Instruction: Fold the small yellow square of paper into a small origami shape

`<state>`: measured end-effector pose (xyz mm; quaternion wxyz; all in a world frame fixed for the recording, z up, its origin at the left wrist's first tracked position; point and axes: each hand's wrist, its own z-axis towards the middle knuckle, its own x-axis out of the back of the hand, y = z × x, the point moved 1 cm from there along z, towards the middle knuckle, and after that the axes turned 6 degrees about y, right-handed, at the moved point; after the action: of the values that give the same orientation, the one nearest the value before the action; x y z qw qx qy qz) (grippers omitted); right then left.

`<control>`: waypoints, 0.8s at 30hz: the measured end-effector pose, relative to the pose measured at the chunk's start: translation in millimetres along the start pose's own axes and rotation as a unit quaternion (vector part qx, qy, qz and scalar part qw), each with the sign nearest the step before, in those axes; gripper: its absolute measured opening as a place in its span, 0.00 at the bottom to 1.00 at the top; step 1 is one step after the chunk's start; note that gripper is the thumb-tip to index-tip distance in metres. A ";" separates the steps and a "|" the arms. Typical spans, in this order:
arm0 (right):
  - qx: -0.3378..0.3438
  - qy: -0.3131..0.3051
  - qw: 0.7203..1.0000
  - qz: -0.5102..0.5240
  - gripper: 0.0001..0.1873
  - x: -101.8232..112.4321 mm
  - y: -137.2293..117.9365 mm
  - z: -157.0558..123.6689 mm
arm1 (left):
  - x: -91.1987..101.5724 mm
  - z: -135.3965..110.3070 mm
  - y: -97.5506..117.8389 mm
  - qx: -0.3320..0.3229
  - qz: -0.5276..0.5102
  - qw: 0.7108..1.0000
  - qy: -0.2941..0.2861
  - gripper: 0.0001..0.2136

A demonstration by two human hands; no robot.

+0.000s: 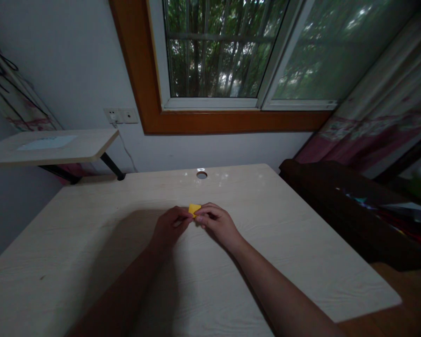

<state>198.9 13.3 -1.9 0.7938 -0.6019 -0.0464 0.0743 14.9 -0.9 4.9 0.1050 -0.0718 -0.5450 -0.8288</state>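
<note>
A small yellow piece of paper [194,208], seemingly folded, is held just over the middle of the desk. My left hand [169,225] pinches its left edge between thumb and fingers. From the other side, my right hand [218,222] grips the lower right part of the same piece. The fingertips of both hands nearly meet below it and cover its lower edge, so the details of the folds cannot be made out.
Under my hands spreads a pale wooden desk [287,262] with a round cable hole [201,175] near its back edge. A raised shelf [87,142] on black legs stands at the back left, bearing a sheet [47,142]. Dark furniture [340,201] borders the right side.
</note>
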 end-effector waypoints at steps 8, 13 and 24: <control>-0.001 0.018 1.000 0.002 0.07 0.1 -7.7 0.2 | -0.2 -2.3 0.7 0.013 -0.016 0.999 -0.030 0.04; -0.004 0.008 1.000 0.012 0.07 -0.1 -6.0 0.0 | -2.6 -6.5 -1.7 0.090 -0.120 0.987 -0.056 0.08; 0.014 0.022 0.997 -0.078 0.04 0.5 -5.9 -1.7 | -7.9 -6.1 -8.3 0.135 -0.166 0.976 -0.046 0.10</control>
<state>200.0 10.2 3.3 0.8061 -0.5871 -0.0747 -0.0005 20.4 -2.5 -6.8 -0.0509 -0.0035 -0.6603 -0.7492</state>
